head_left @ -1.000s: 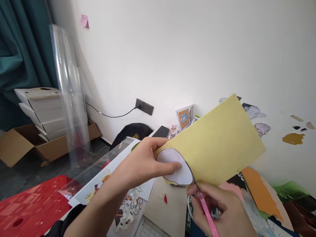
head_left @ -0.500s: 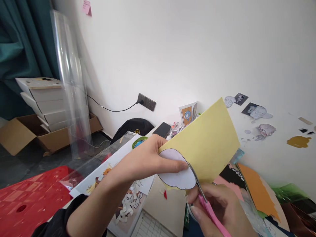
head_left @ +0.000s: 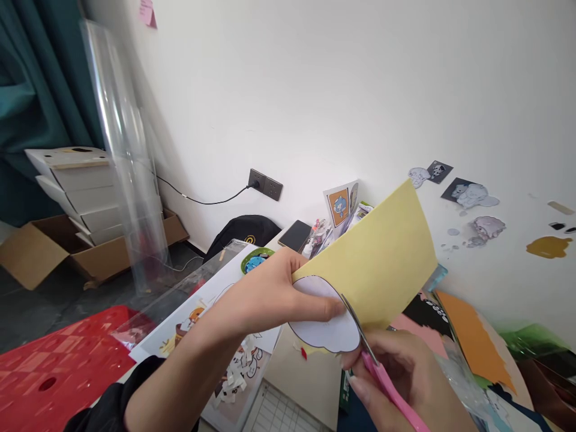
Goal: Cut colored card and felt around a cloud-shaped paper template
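Note:
My left hand (head_left: 279, 294) grips a sheet of yellow paper (head_left: 382, 258), with the thumb pressing a white paper cutout (head_left: 326, 330) flat against its face. The cutout has a dark outline and a wavy lower edge. My right hand (head_left: 400, 372) is closed round the pink handles of a pair of scissors (head_left: 382, 381). Their metal blades lie along the right edge of the white cutout, across the yellow paper, with the tip just past my left thumb. Part of the lower handle is hidden by my right fingers.
Below my hands lie white paper scraps (head_left: 234, 381) and a gridded board (head_left: 279, 414). Orange paper (head_left: 472, 336) is at the right. A phone (head_left: 294, 235) and a green dish (head_left: 255, 260) sit behind my left hand. A red plastic stool (head_left: 67, 372) stands at left.
The view has shifted slightly. Both hands keep their holds, and the scissors stay at the right edge of the white cutout, with the blades looking much the same.

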Available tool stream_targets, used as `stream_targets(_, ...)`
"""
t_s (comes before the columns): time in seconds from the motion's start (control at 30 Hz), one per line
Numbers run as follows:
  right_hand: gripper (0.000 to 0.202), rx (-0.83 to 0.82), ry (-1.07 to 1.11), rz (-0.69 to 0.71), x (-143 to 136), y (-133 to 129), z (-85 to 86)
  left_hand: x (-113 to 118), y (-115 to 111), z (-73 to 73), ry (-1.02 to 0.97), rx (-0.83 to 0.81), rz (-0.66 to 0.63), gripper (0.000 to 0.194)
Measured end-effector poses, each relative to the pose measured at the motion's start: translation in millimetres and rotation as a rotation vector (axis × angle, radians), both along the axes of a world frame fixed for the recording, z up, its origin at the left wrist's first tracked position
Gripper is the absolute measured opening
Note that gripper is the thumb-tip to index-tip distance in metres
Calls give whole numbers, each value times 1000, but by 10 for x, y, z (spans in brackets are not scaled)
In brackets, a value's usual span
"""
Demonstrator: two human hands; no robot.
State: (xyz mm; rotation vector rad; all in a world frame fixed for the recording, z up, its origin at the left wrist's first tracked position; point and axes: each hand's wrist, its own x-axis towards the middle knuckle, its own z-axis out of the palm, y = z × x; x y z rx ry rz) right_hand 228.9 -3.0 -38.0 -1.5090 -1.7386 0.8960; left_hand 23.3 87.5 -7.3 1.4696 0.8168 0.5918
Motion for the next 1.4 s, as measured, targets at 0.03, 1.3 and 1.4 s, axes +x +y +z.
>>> stream_targets(0.03,20,-3,-18,-6,0,-1,1,2,0,-2,4,-3,-5,26)
stream_targets(1.3,18,30,-319,77,-54,87,131,73,-30,109,78,-24,0,23)
stream_targets(1.4,19,51,-372,107,-43,102,172,73,-22,72,60,-31,-22,24)
